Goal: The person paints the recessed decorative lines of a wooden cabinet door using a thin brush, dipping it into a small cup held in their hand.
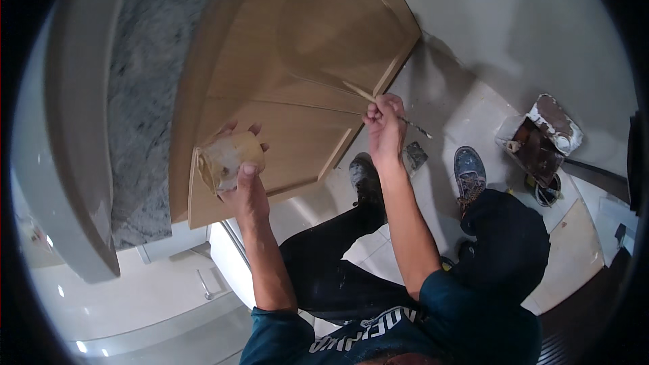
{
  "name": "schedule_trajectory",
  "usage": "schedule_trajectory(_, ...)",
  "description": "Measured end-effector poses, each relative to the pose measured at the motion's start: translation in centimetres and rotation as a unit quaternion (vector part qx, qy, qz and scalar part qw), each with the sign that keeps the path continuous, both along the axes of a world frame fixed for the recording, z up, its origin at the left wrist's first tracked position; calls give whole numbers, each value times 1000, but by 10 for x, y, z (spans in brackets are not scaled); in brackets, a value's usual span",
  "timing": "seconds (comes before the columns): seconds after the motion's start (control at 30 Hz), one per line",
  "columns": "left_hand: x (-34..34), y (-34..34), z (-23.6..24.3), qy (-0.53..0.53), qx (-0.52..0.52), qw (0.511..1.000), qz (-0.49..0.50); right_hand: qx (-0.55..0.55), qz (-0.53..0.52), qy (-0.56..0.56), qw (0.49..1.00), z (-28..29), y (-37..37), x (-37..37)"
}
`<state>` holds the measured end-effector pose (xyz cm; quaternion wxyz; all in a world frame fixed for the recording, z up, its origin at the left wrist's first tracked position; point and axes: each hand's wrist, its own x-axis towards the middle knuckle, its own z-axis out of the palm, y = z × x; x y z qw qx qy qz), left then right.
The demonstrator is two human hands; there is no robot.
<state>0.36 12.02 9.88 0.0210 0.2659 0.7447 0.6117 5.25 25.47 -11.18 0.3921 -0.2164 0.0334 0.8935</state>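
My left hand (245, 182) holds a squat, yellowish round item (231, 155), stained and crusted, in front of the lower wooden cabinet door; I cannot tell whether it is a roll or a cup. In my right hand (385, 122), closed fingers grip a slim stick-like tool (358, 91), pale at its upper-left end and dark and mottled at the other, possibly a brush. Behind both hands are light-wood cabinet doors (318, 27) with raised panels, beside a grey stone surface (145, 115).
At the right, a white-smeared tray and dark box (537, 152) sit over a bucket (544, 189) by the wall. A grey patch or flat item (415, 155) lies on the tiled floor near my shoes (470, 176). A pale curved ledge (74, 128) runs along the left.
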Motion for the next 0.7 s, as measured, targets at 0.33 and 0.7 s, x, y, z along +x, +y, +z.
schedule_trajectory(0.33,-11,37,-20,55,-62,996,-45,139,71,-124,980,-1,-12,-16)
schedule_trajectory(0.7,-28,28,-34,95,-93,990,-35,143,46,-153,977,3,-27,-18)
